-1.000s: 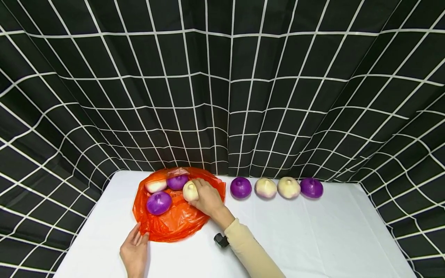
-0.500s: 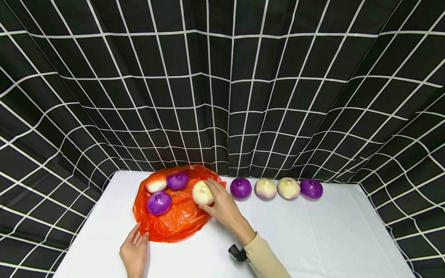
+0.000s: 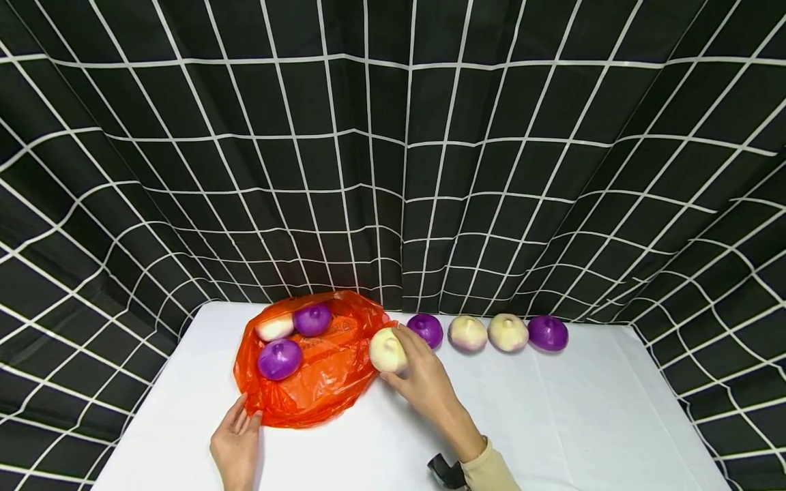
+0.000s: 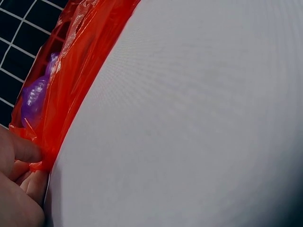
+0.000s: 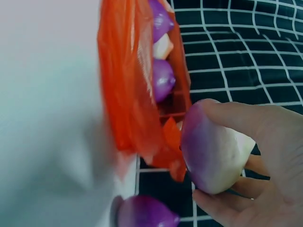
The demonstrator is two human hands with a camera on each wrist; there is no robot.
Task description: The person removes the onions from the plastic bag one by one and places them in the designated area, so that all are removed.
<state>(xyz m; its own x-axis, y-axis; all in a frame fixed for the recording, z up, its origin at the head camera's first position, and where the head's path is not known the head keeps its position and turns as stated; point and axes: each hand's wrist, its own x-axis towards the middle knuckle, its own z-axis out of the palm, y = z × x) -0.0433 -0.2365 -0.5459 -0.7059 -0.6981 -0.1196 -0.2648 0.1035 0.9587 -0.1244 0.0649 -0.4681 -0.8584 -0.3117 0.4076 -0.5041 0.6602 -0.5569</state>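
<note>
My right hand (image 3: 430,382) grips a turnip (image 3: 387,350), cream at its pointed end and purple at its broad end, as the right wrist view shows. It is held over the right edge of an orange-red plastic bag (image 3: 319,402). Inside the bag's open mouth lie one purple onion (image 3: 280,359), a second purple onion (image 3: 313,319) and a pale turnip (image 3: 274,328). At the bag's near left corner my left hand (image 3: 238,440) pinches the thin plastic between thumb and fingers (image 4: 28,149).
To the right of the bag, along the table's back edge, stand a purple onion (image 3: 428,330), two pale turnips (image 3: 468,334) and another purple onion (image 3: 548,333). A black cloth with white grid lines (image 3: 491,170) rises behind the white table (image 3: 583,416).
My right hand has carried the turnip rightward from inside the bag to its right edge. The bag's right side has lifted slightly. My left hand stays at the corner.
</note>
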